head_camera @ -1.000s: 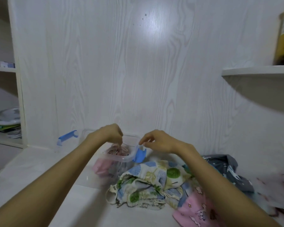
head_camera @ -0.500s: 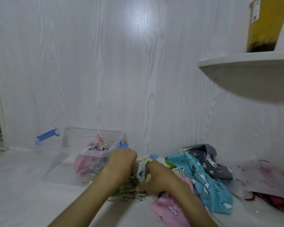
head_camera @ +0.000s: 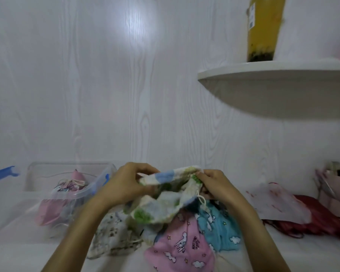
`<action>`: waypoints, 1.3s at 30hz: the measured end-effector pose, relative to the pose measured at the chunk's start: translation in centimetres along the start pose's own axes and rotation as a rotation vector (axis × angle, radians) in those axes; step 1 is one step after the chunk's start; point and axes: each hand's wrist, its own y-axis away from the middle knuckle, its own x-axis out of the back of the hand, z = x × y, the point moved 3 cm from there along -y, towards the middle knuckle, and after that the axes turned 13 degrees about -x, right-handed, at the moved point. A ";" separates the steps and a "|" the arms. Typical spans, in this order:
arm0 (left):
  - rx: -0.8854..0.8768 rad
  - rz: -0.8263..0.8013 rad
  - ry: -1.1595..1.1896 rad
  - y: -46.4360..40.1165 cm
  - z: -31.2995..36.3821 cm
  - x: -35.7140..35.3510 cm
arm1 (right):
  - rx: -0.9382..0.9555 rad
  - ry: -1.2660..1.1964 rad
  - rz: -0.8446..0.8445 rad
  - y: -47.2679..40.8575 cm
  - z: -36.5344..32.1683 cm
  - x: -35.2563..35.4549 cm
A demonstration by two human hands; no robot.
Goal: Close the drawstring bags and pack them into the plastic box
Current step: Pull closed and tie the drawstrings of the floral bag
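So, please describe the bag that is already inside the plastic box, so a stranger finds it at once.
Look left of both hands, at the clear plastic box with blue latches. Inside lies one pink bag, its cord drawn tight at the neck. The other pink bag lies outside, in the pile.

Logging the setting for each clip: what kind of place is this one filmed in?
Probably a home, at a built-in white wood-grain desk or closet nook. A curved wall shelf holds a yellow drink cup, children's-print drawstring bags lie heaped on the surface, and a bouquet wrapped in pink paper sits at the right.
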 end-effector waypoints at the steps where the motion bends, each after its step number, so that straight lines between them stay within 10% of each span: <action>1: 0.019 0.136 -0.005 0.0 -0.2 0.1 | 0.006 0.004 0.039 -0.3 0.3 0.4; 5: 0.097 0.426 -0.025 0.1 -0.7 -0.9 | 0.071 0.204 -0.017 0.5 -0.3 0.2; 12: 0.189 0.330 0.291 -0.5 -2.2 -1.7 | -0.137 0.672 -0.145 1.1 0.8 -1.0; 19: 0.044 -0.306 -0.014 1.2 -1.9 -1.0 | -0.184 0.058 -0.134 -0.3 1.3 1.6; 22: 0.052 -0.180 0.034 0.9 -1.4 -1.1 | -0.165 -0.117 -0.238 0.0 1.3 0.8; 26: 0.094 0.132 -0.182 0.1 -1.4 -1.9 | -0.102 0.278 -0.345 0.8 1.3 -0.8; 31: 0.161 -0.116 -0.337 1.1 -1.2 0.3 | -0.224 0.796 -0.136 1.7 1.4 1.7; 34: 0.112 -0.186 -0.023 2.0 0.0 1.1 | -0.223 0.949 -0.102 2.4 1.1 3.4; 39: 0.187 -0.009 0.221 1.8 0.1 0.5 | -0.113 0.577 -0.135 2.5 1.1 5.7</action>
